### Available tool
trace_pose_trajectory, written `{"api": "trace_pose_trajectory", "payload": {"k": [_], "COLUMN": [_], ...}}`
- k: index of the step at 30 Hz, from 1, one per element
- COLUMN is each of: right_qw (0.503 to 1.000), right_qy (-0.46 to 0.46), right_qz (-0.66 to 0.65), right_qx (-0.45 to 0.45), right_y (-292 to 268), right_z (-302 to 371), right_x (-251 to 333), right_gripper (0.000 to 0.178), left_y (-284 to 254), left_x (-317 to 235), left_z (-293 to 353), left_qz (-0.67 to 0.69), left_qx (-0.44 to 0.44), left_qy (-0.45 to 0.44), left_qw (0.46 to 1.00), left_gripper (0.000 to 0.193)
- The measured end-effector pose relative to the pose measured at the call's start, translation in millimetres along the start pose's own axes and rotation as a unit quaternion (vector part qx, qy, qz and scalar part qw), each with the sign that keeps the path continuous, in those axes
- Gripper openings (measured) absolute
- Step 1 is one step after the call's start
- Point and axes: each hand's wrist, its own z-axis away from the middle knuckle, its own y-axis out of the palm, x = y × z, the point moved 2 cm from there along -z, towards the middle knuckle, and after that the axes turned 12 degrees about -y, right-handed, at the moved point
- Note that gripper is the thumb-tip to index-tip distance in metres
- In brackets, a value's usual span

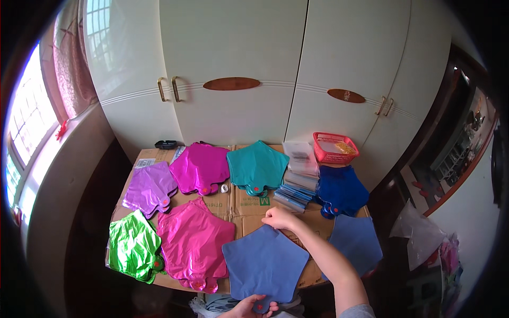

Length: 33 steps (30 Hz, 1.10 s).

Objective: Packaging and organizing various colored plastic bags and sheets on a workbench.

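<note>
A flat, matte blue star-shaped foil balloon (265, 259) lies in front of me at the near edge of the cardboard. My left hand (253, 307) is closed on its rounded tab with a small red dot, at the bottom. At the top point of the same balloon, my right hand (280, 218) has its fingers pinched together on or right at the tip; the exact contact is hidden. Close by on the left lies a stack of shiny pink foil balloons (195, 244). Another matte blue balloon (356, 245) rests to the right, beyond my right forearm.
Around the cardboard (241, 212) lie green (133, 246), lilac (151, 188), magenta (200, 168), teal (257, 167) and dark blue (343, 191) balloon stacks. Flat clear packets (294, 196) sit near a pink basket (335, 153). A cabinet (233, 116) stands behind.
</note>
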Motion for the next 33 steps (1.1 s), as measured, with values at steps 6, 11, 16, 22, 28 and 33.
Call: {"api": "trace_pose_trajectory", "payload": {"k": [6, 11, 16, 22, 28, 33], "right_qw": [0.997, 0.999, 0.995, 0.996, 0.964, 0.940], "right_qy": [-0.034, -0.044, -0.087, -0.088, -0.194, -0.214], "right_qz": [0.071, 0.025, -0.030, 0.018, 0.147, 0.232], "right_qx": [-0.012, -0.003, 0.043, 0.013, -0.111, -0.132], "right_y": [-5, -3, -8, -36, -52, -39], "right_z": [5, 5, 13, 12, -25, -51], "right_x": [9, 6, 8, 28, 16, 6], "right_gripper": [0.031, 0.028, 0.020, 0.014, 0.016, 0.010], "left_y": [23, 15, 14, 34, 72, 83], "left_x": [0, -1, 6, -5, -47, -70], "left_z": [11, 3, 0, 1, 3, -1], "left_qz": [0.008, 0.035, 0.054, -0.019, -0.099, -0.072], "left_qx": [-0.003, 0.012, 0.003, -0.035, -0.102, -0.122], "left_qy": [0.050, 0.013, -0.010, 0.059, 0.166, 0.172], "left_qw": [0.999, 0.999, 0.998, 0.997, 0.976, 0.975], "left_gripper": [0.042, 0.027, 0.017, 0.016, 0.012, 0.013]}}
